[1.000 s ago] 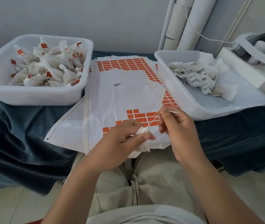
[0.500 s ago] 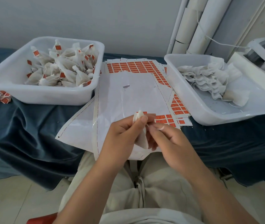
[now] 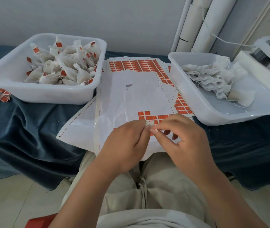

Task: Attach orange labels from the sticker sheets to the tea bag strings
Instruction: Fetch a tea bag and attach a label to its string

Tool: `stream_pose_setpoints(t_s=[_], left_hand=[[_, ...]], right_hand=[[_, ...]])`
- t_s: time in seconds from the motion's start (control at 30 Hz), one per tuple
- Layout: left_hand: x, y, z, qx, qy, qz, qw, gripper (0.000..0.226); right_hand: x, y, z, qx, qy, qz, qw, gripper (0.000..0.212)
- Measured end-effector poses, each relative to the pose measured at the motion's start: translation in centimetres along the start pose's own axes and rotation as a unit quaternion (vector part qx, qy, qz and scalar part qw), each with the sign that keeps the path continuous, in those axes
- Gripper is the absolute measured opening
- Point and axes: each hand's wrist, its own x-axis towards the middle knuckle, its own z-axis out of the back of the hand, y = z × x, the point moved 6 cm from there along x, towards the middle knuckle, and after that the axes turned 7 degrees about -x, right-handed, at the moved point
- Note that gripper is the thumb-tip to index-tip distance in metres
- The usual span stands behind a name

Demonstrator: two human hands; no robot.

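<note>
My hands, apart a second ago, have come together; the left hand (image 3: 127, 142) pinches the white tea bag (image 3: 149, 123) just above the orange labels (image 3: 161, 116) on the sticker sheet (image 3: 114, 104), and the right hand (image 3: 183, 140) pinches its near edge with thumb and forefinger

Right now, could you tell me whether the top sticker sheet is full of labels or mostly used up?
Mostly used up: the top sticker sheet is bare white except a few orange labels near its front.

The person wears loose cream cloth trousers (image 3: 172, 186) with a hanging drawstring (image 3: 142, 188) at the waist, a pale grey-white top (image 3: 147, 218), and has bare left forearm (image 3: 88, 183) and right forearm (image 3: 221, 186).
</note>
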Motion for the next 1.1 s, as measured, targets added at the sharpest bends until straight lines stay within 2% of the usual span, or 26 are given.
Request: stream_pose_setpoints(t_s=[0.13,0.2,0.27,0.3,0.4,0.47,0.5,0.67,0.8,0.97,1.1], left_hand=[[-0.4,-0.3,-0.7,-0.024,0.092,-0.024,0.995,0.023],[-0.5,-0.7,-1.1,-0.023,0.128,-0.046,0.99,0.02],[-0.6,-0.7,-1.4,-0.035,0.15,-0.056,0.986,0.023],[-0.7,-0.7,-1.6,-0.051,0.158,-0.061,0.984,0.025],[-0.7,-0.7,-1.5,-0.152,0.165,-0.053,0.973,0.029],[-0.7,-0.5,-1.3,-0.223,0.168,-0.036,0.96,0.027],[-0.8,-0.4,-1.2,-0.252,0.169,-0.028,0.952,0.026],[-0.6,0.3,-1.5,-0.369,0.144,0.011,0.918,0.033],[-0.4,0.6,-2.0,-0.447,0.143,0.031,0.883,0.036],[-0.3,1.0,-1.9,-0.46,0.131,0.052,0.877,0.038],[-0.2,1.1,-1.8,-0.42,0.132,0.059,0.896,0.039]], right_hand=[[0.3,0.5,-0.3,0.051,0.045,0.027,0.997,0.018],[0.4,0.4,-0.5,0.086,0.062,0.002,0.994,0.015],[0.3,-0.3,-0.8,0.153,0.086,-0.06,0.983,0.006],[0.2,-1.0,-1.1,0.207,0.106,-0.11,0.966,0.005],[-0.8,-2.4,-2.7,0.379,0.161,-0.26,0.873,0.02],[-1.0,-2.5,-3.4,0.427,0.168,-0.289,0.84,0.022],[-0.9,-2.3,-3.4,0.438,0.159,-0.282,0.839,0.019],[-0.1,-1.3,-1.2,0.339,0.074,-0.177,0.921,0.001],[0.2,-0.2,0.4,0.212,0.013,-0.064,0.975,0.005],[0.3,0.7,1.4,0.085,-0.022,0.056,0.995,0.005],[0.5,1.2,1.7,0.013,-0.038,0.113,0.993,0.007]])
